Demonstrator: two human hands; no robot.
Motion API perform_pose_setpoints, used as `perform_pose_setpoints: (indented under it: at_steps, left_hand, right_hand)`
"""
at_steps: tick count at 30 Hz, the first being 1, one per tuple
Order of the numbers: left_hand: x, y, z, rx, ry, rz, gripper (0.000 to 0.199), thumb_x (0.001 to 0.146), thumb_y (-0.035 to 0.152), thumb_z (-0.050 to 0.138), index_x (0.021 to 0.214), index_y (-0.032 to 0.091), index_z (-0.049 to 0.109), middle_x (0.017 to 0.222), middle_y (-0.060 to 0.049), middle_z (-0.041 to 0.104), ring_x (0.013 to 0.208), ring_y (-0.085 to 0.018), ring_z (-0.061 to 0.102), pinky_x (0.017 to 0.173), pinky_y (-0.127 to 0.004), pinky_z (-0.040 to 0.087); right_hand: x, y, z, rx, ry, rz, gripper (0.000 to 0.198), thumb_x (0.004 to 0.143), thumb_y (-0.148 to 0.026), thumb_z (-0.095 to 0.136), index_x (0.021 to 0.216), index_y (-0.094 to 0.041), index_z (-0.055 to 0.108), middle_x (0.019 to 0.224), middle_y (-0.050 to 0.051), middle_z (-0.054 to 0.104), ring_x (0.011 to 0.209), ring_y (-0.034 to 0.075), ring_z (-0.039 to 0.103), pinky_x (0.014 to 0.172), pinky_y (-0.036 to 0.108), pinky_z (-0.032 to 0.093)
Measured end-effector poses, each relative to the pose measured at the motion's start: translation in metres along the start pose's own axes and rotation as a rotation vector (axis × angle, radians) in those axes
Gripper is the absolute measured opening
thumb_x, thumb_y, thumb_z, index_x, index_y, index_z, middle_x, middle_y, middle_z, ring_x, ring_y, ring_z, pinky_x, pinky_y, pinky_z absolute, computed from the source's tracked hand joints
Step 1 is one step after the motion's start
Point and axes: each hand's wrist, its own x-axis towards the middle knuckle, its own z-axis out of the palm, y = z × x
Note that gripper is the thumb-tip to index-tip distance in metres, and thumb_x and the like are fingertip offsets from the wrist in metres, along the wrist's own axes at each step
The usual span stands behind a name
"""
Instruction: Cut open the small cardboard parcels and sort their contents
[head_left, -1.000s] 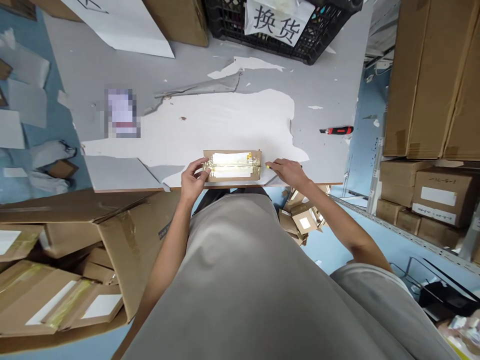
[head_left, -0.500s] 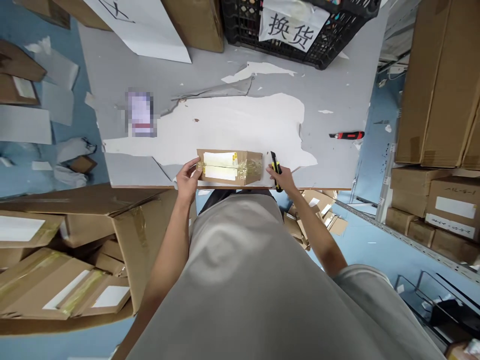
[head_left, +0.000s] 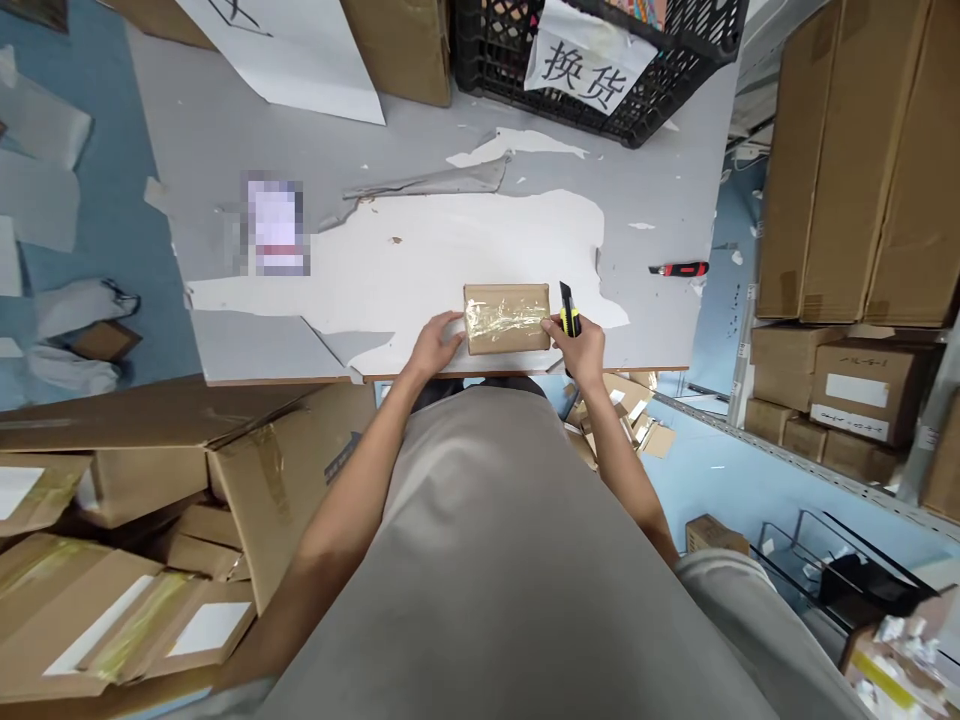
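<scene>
A small cardboard box (head_left: 507, 320), wrapped across the top in shiny clear tape, rests near the front edge of the table. My left hand (head_left: 435, 345) is at its left side, fingers and thumb apart, fingertips at or very close to the box's edge; I cannot tell whether they press on it. In my right hand (head_left: 580, 347) is a black and yellow utility knife (head_left: 570, 312), pointing away from me. That hand's thumb and finger also touch the right edge of the box. Its palm hides the knife's lower end.
A red and black utility knife (head_left: 679, 269) lies at the table's right. Behind stand a black plastic crate (head_left: 495, 85) with a paper sign and a cardboard carton (head_left: 401, 50). A large open carton (head_left: 262, 500) of boxes is at lower left. Stacked boxes (head_left: 855, 170) fill the right side.
The box has moved right and been turned, so its labelled face no longer shows and a taped face is up. My left hand followed rightward; my right hand now touches the box.
</scene>
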Motion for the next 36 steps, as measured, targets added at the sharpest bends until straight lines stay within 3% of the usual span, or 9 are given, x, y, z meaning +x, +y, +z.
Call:
perform_pose_setpoints:
  at_steps: [5, 10, 13, 15, 20, 24, 28, 36]
  left_hand:
    - [0.004, 0.060, -0.032, -0.116, 0.044, 0.192, 0.052, 0.110, 0.061, 0.061, 0.145, 0.025, 0.077, 0.155, -0.012, 0.074, 0.148, -0.031, 0.067, 0.122, -0.047, 0.058]
    - [0.029, 0.097, -0.042, -0.094, -0.076, 0.276, 0.035, 0.099, 0.044, 0.078, 0.125, 0.021, 0.086, 0.133, -0.010, 0.083, 0.125, -0.029, 0.077, 0.113, -0.046, 0.063]
    - [0.045, 0.095, -0.039, -0.104, -0.121, 0.259, 0.027, 0.090, 0.033, 0.086, 0.113, 0.019, 0.089, 0.121, -0.010, 0.085, 0.108, -0.027, 0.080, 0.108, -0.047, 0.065]
    - [0.052, 0.091, -0.038, -0.132, -0.149, 0.224, 0.026, 0.085, 0.029, 0.089, 0.109, 0.018, 0.090, 0.115, -0.010, 0.086, 0.102, -0.027, 0.080, 0.106, -0.048, 0.066]
    - [0.062, 0.086, -0.040, -0.178, -0.201, 0.159, 0.023, 0.078, 0.026, 0.095, 0.098, 0.018, 0.091, 0.101, -0.008, 0.087, 0.098, -0.029, 0.081, 0.104, -0.050, 0.067]
    - [0.069, 0.087, -0.042, -0.190, -0.240, 0.111, 0.026, 0.073, 0.032, 0.100, 0.093, 0.019, 0.091, 0.095, -0.008, 0.087, 0.097, -0.031, 0.082, 0.102, -0.049, 0.067]
    - [0.074, 0.087, -0.044, -0.187, -0.276, 0.095, 0.034, 0.069, 0.043, 0.103, 0.091, 0.020, 0.092, 0.091, -0.008, 0.087, 0.094, -0.031, 0.083, 0.098, -0.047, 0.068]
    - [0.078, 0.085, -0.042, -0.191, -0.263, 0.073, 0.025, 0.066, 0.034, 0.100, 0.088, 0.023, 0.094, 0.089, -0.004, 0.088, 0.092, -0.029, 0.082, 0.099, -0.045, 0.066]
  right_hand:
    - [-0.004, -0.017, 0.010, -0.221, 0.044, -0.044, 0.052, 0.106, -0.064, 0.062, 0.114, -0.017, 0.082, 0.099, 0.012, 0.085, 0.096, 0.030, 0.078, 0.095, 0.039, 0.059]
    - [-0.012, -0.030, 0.004, -0.341, 0.050, -0.049, 0.046, 0.109, -0.061, 0.060, 0.113, -0.019, 0.078, 0.111, 0.016, 0.085, 0.102, 0.032, 0.077, 0.098, 0.041, 0.057]
    - [-0.032, -0.040, 0.004, -0.360, 0.040, -0.040, 0.048, 0.116, -0.057, 0.047, 0.136, -0.019, 0.068, 0.111, 0.015, 0.084, 0.100, 0.032, 0.078, 0.094, 0.040, 0.057]
    - [-0.052, -0.050, 0.012, -0.326, -0.037, -0.021, 0.047, 0.119, -0.049, 0.039, 0.150, -0.019, 0.057, 0.110, 0.013, 0.084, 0.096, 0.030, 0.080, 0.089, 0.038, 0.059]
    - [-0.089, -0.083, 0.053, -0.421, -0.285, -0.089, 0.038, 0.119, -0.036, 0.043, 0.151, -0.024, 0.061, 0.115, 0.009, 0.088, 0.101, 0.029, 0.085, 0.092, 0.035, 0.062]
    - [-0.094, -0.102, 0.078, -0.603, -0.263, -0.104, 0.045, 0.120, -0.036, 0.048, 0.163, -0.026, 0.061, 0.127, 0.012, 0.088, 0.117, 0.031, 0.084, 0.100, 0.036, 0.061]
    - [-0.091, -0.110, 0.087, -0.617, -0.236, -0.095, 0.052, 0.121, -0.036, 0.048, 0.171, -0.024, 0.056, 0.128, 0.013, 0.088, 0.125, 0.033, 0.082, 0.106, 0.041, 0.061]
    - [-0.094, -0.135, 0.091, -0.732, -0.261, -0.028, 0.057, 0.121, -0.030, 0.041, 0.175, -0.014, 0.051, 0.132, 0.019, 0.086, 0.127, 0.035, 0.081, 0.109, 0.042, 0.059]
